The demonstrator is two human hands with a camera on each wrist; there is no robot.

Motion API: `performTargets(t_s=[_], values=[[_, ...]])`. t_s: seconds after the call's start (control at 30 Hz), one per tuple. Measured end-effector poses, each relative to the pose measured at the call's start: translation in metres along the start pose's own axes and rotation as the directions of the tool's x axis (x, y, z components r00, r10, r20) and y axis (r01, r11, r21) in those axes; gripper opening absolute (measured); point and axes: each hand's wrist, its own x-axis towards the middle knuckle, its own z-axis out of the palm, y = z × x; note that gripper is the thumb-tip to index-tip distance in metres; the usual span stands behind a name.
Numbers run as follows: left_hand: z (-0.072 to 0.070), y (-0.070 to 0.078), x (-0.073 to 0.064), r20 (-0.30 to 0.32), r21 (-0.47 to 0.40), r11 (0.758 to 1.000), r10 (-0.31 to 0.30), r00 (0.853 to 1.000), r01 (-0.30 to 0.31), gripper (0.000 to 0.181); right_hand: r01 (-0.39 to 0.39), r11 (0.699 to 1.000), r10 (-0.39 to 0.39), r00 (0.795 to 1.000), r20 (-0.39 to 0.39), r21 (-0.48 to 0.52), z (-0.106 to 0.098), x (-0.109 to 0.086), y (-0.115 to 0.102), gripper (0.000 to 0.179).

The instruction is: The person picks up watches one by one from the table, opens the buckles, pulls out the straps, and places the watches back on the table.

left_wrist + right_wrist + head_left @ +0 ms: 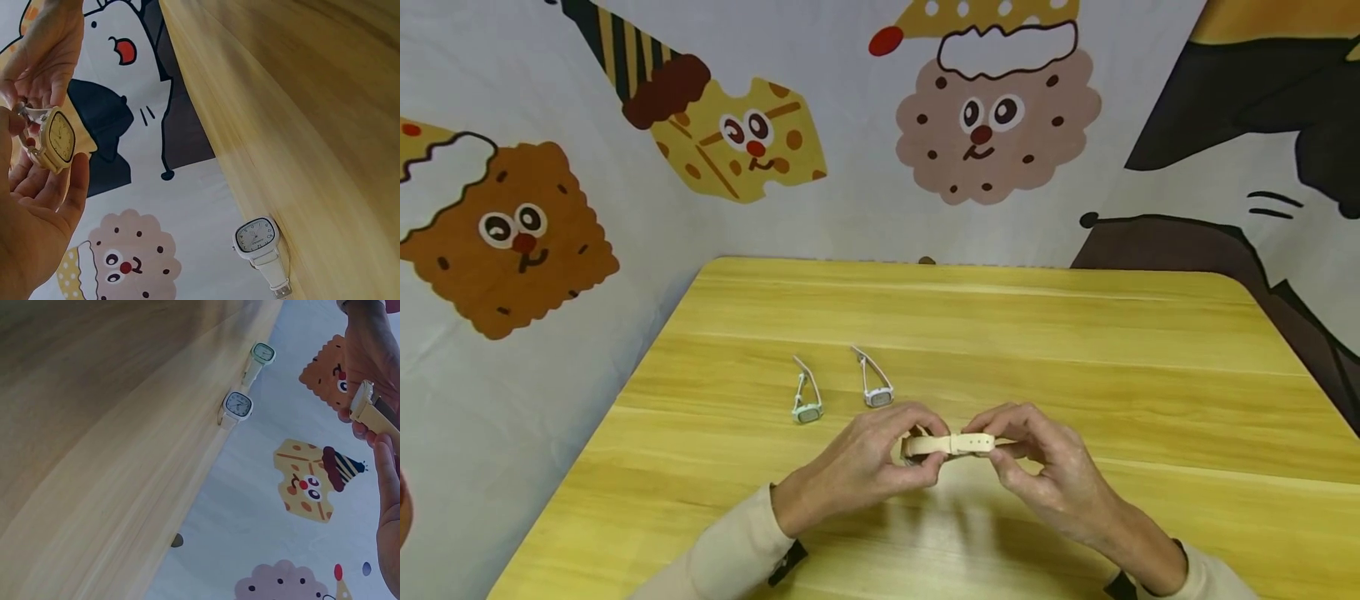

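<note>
A cream wristwatch [934, 445] is held between both hands above the table, its strap closed in a loop with the holes showing. My left hand [872, 454] pinches it at the left end between thumb and fingers. At the other end, the thumb and fingers of my right hand [1051, 460] pinch the strap's tip. The left wrist view shows the held watch's squarish dial [61, 136] turned outward, near the left palm. Beyond the hands, a white watch [878, 395] and a pale green watch [807, 412] lie on the table, their straps fastened in loops.
The wood-grain table [1045, 333] has rounded far corners. Behind it and on the left hangs a white cloth [850, 217] printed with cartoon biscuits and cheese. The two lying watches are a little left of the hands.
</note>
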Motion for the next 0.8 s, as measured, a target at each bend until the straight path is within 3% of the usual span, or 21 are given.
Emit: performTargets(t_s=[0.23, 0.6, 0.8], values=[[0.0011, 0.0004, 0.0003, -0.001, -0.016, 1.000, 0.000, 1.000, 0.000, 0.013, -0.007, 0.999, 0.008, 1.000, -0.019, 0.042, 0.0007, -0.0009, -0.0005, 0.016], [0.0009, 0.0007, 0.0000, -0.013, -0.040, 0.999, 0.011, 1.000, -0.011, 0.015, 0.083, 0.991, -0.078, 0.996, -0.045, 0.108, 0.0019, 0.0034, -0.0030, 0.014], [0.0001, -0.0003, -0.0029, -0.009, -0.106, 0.994, -0.029, 1.000, 0.027, 0.018, 0.073, 0.986, -0.065, 0.996, -0.060, 0.148, 0.0017, 0.0058, -0.0069, 0.019]])
